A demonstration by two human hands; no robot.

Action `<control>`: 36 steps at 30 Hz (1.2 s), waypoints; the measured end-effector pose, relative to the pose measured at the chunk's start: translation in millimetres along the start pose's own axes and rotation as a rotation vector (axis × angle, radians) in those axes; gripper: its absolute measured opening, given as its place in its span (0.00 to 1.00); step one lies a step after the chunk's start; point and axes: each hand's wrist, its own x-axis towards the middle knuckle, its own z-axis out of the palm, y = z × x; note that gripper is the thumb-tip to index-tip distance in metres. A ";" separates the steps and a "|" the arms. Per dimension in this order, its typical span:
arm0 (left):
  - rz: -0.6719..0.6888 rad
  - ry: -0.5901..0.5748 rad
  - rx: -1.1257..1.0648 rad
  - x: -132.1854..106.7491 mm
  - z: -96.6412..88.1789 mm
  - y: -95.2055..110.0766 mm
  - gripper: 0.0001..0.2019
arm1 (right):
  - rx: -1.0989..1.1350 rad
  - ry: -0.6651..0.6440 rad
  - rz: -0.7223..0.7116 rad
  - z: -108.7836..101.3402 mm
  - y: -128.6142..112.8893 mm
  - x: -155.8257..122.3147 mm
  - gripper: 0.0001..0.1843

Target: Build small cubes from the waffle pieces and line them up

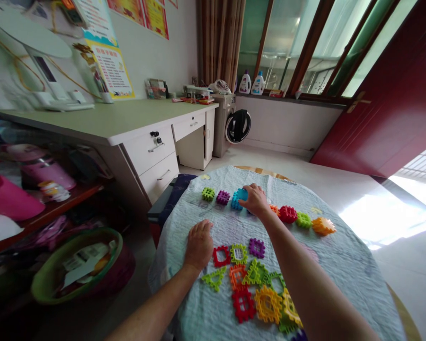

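Interlocking plastic waffle blocks lie on a pale blue quilted cloth (341, 270) covering a round table. My right hand (255, 200) rests on a blue block (238, 199) in a curved row, with its fingers over the block's right side. That row also holds a green block (208, 193), a purple block (223, 197), a red block (288, 214) and an orange block (323, 226). My left hand (199, 245) lies on the cloth, holding nothing, just left of a red square frame (221, 255). A multicoloured pile of frames (255, 298) lies nearer me, partly under my right forearm.
A white desk with drawers (149, 154) stands to the left, beside a shelf and a green basin (76, 265). A washing machine (227, 124) stands beyond the table. A dark red door (372, 94) stands at the right, and a sunlit tiled floor surrounds the table.
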 end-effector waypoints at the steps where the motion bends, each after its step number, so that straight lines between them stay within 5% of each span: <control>1: -0.001 -0.001 0.001 0.0 -0.7 0.5 0.20 | -0.002 -0.008 0.007 1.1 0.8 3.3 0.27; 9: -0.006 -0.020 -0.007 0.1 -3.8 2.3 0.20 | -0.023 -0.124 0.029 18.4 3.5 11.2 0.28; 15: 0.007 -0.028 -0.003 0.9 -4.8 2.8 0.19 | 0.028 -0.027 0.009 25.1 13.0 4.5 0.35; 24: 0.025 -0.021 0.021 1.2 -5.8 4.2 0.18 | 0.174 0.047 0.030 18.7 31.9 -19.9 0.24; 36: 0.034 -0.015 0.028 1.3 -6.9 4.8 0.18 | 0.274 0.037 0.145 37.0 19.0 -20.8 0.18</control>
